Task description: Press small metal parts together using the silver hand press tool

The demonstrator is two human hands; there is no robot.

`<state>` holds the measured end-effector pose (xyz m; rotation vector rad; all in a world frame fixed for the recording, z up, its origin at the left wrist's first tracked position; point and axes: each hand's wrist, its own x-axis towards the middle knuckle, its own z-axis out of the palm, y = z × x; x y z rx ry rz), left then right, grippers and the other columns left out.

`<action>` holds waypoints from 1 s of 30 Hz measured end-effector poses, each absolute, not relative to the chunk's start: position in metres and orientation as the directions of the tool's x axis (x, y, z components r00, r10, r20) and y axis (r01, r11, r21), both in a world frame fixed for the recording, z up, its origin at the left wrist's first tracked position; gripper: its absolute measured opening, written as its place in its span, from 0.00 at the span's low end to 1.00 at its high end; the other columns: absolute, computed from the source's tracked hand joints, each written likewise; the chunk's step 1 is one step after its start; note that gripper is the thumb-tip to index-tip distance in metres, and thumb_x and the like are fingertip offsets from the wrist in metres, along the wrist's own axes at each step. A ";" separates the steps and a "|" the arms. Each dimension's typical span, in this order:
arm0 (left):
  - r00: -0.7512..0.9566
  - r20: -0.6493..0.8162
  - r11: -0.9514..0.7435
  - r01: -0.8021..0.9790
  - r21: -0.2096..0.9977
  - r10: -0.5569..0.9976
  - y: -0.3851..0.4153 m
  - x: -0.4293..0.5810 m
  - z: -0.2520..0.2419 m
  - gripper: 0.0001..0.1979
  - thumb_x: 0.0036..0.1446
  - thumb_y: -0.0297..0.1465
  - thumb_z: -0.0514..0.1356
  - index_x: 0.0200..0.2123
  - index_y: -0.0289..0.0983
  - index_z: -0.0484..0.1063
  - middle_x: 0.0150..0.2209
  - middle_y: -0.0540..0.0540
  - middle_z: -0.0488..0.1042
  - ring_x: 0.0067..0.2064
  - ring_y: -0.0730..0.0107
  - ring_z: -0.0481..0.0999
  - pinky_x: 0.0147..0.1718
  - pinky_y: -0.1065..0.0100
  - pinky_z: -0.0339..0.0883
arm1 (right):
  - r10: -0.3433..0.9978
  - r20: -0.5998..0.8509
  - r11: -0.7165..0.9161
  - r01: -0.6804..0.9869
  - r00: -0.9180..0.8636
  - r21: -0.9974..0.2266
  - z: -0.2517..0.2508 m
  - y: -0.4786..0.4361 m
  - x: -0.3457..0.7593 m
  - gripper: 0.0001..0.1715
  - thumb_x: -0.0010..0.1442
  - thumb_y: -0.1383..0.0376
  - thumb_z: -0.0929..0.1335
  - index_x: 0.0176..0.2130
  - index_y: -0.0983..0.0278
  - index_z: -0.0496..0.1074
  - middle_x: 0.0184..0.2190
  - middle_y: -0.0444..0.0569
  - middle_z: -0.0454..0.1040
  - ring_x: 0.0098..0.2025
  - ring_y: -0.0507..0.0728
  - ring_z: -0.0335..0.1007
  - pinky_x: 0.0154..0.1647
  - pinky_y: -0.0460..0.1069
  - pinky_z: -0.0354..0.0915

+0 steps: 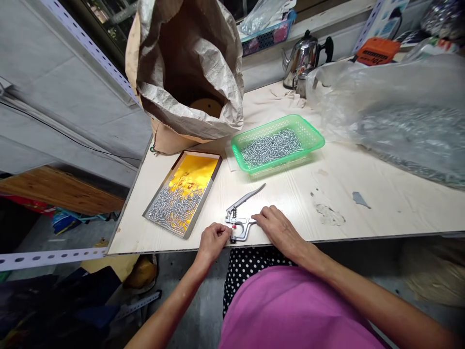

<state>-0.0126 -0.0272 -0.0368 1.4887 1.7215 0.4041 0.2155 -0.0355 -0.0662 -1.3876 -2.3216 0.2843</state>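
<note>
A metal hand press tool with a long lever lies at the near edge of the white table. My right hand rests on the tool's base, fingers curled over it. My left hand is pinched at the tool's jaw, holding something too small to make out. A gold-lined tray of small metal pieces lies to the left. A green basket with more metal pieces stands behind the tool.
A large brown paper sack stands open at the back left. A clear plastic bag of metal parts fills the right side. A steel kettle is behind it. Slotted shelving runs along the left.
</note>
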 end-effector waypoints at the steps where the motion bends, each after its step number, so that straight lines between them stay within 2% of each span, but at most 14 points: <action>1: 0.019 -0.361 0.255 0.675 0.693 0.932 -0.027 -0.012 -0.036 0.16 0.49 0.42 0.58 0.26 0.34 0.75 0.24 0.47 0.73 0.26 0.69 0.69 0.25 0.71 0.58 | 0.876 0.248 0.479 0.796 -0.413 -0.370 -0.065 -0.035 0.216 0.14 0.62 0.75 0.64 0.45 0.63 0.72 0.37 0.50 0.67 0.39 0.58 0.57 0.38 0.51 0.55; 5: -0.006 -0.365 0.288 0.626 0.725 0.931 -0.027 -0.008 -0.035 0.17 0.49 0.43 0.59 0.26 0.34 0.76 0.22 0.48 0.72 0.25 0.70 0.69 0.24 0.71 0.58 | 0.874 0.255 0.479 0.823 -0.413 -0.307 -0.061 -0.032 0.215 0.11 0.63 0.73 0.64 0.43 0.63 0.73 0.35 0.50 0.68 0.38 0.58 0.57 0.36 0.51 0.54; 10: -0.041 -0.359 0.316 0.575 0.754 0.932 -0.027 -0.003 -0.035 0.19 0.48 0.46 0.60 0.27 0.34 0.76 0.21 0.48 0.72 0.25 0.69 0.69 0.23 0.72 0.58 | 0.884 0.227 0.461 0.841 -0.409 -0.284 -0.058 -0.029 0.214 0.11 0.64 0.73 0.64 0.43 0.62 0.73 0.35 0.50 0.68 0.38 0.58 0.57 0.36 0.51 0.52; 18: -0.008 -0.350 0.263 0.676 0.688 0.937 -0.024 -0.001 -0.035 0.16 0.50 0.42 0.58 0.26 0.34 0.75 0.21 0.49 0.71 0.23 0.71 0.67 0.23 0.72 0.57 | 0.885 0.235 0.456 0.852 -0.403 -0.258 -0.056 -0.030 0.213 0.11 0.63 0.73 0.63 0.41 0.62 0.72 0.35 0.50 0.68 0.38 0.58 0.57 0.36 0.51 0.52; 26: 0.010 -0.424 0.291 0.712 0.639 0.906 -0.018 -0.004 -0.037 0.13 0.49 0.39 0.56 0.25 0.36 0.72 0.21 0.50 0.69 0.24 0.71 0.68 0.23 0.72 0.60 | 0.892 0.241 0.441 0.853 -0.382 -0.281 -0.057 -0.032 0.212 0.11 0.63 0.73 0.64 0.42 0.62 0.73 0.34 0.49 0.68 0.38 0.58 0.57 0.36 0.52 0.52; 30: 0.048 -0.380 0.216 0.754 0.621 0.924 -0.017 -0.003 -0.032 0.11 0.50 0.36 0.55 0.24 0.36 0.71 0.21 0.50 0.69 0.24 0.71 0.69 0.25 0.72 0.60 | 0.892 0.243 0.438 0.861 -0.381 -0.259 -0.056 -0.032 0.212 0.11 0.63 0.73 0.64 0.44 0.61 0.72 0.35 0.48 0.68 0.39 0.59 0.57 0.38 0.52 0.52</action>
